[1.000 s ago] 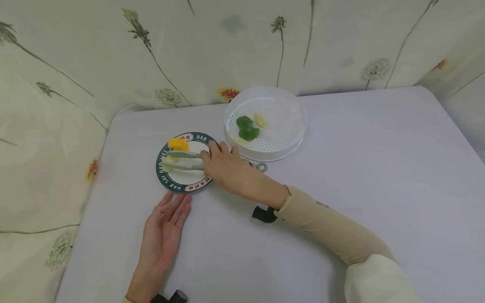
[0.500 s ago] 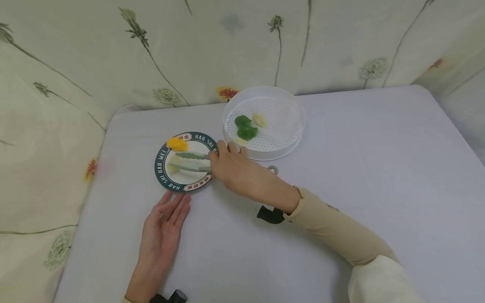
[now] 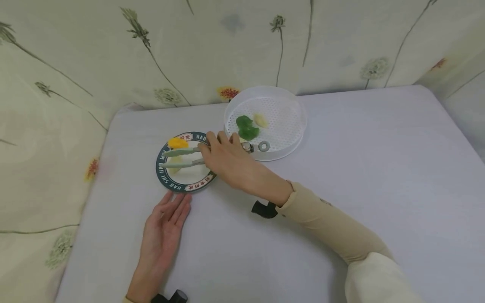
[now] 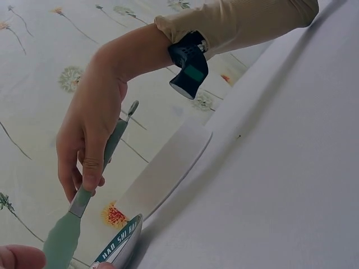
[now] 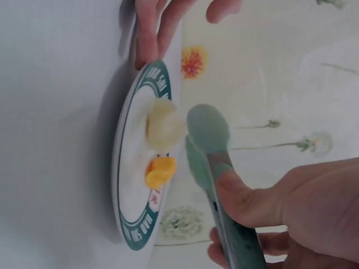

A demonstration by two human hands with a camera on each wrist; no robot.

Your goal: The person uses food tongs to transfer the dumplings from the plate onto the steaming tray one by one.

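My right hand point(image 3: 231, 162) grips a pair of tongs point(image 3: 179, 164) with pale green tips, spread apart above the plate. A round white plate with a lettered dark green rim point(image 3: 165, 181) lies on the table. On it are a yellow piece point(image 5: 161, 172) and a pale, whitish piece point(image 5: 162, 124), which looks like food. In the right wrist view the tong tips point(image 5: 208, 129) hover clear of both pieces. My left hand point(image 3: 162, 231) lies palm up with straight fingers, their tips right at the plate's near rim.
Behind the plate stands a round white perforated tray point(image 3: 280, 155) with a raised wall. Green leafy pieces point(image 3: 248, 133) and pale pieces point(image 3: 260, 120) lie inside it. A floral cloth point(image 3: 333, 46) hangs along the table's back edge.
The tongs shifted right, then came back left over the plate and tilted, their ring end now overlapping the tray's front wall. The left hand and the plate stayed put.
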